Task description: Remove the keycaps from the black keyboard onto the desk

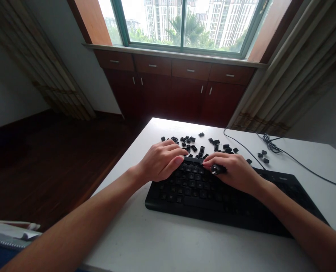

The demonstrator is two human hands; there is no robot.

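Note:
A black keyboard [189, 190] lies on the white table, many of its key positions showing bare. My left hand [164, 160] grips its far left edge, thumb on the near side and fingers reaching over the back. Curled above the top row, my right hand [236, 172] holds a dark, rod-like tool with a shiny metal end [217, 169] under its fingers; its exact kind is unclear. The right thumb and index tips meet at the top key row, and any small piece between them is hidden. Loose black keycaps [193, 147] lie scattered just behind the keyboard.
The white table [145, 234] ends at the left over a dark floor. A black cable [243, 141] runs behind the keyboard to a coil [270, 145] at the right. Several more keycaps [266, 160] lie beside it. Red-brown cabinets [182, 90] stand under the window.

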